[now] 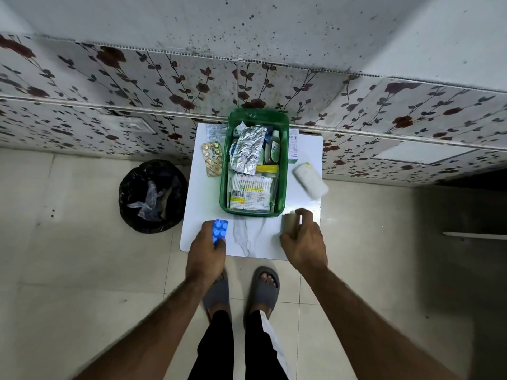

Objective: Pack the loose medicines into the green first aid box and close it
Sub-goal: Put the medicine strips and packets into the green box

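Left hand (206, 249): my fingers pinch the blue blister strip (220, 231).
Right hand (303, 239): curled round the tan roll (290, 222).
Advice: lay both flat in the green box (285, 171).

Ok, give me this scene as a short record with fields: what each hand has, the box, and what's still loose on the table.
left hand: holds a blue blister pack
right hand: grips a tan roll
green first aid box: open, already holding strips, bottles and cotton buds
loose, left of box: gold blister strip, silver blister strip
loose, right of box: white bandage roll, white carton
surface: white table
on floor: black bin
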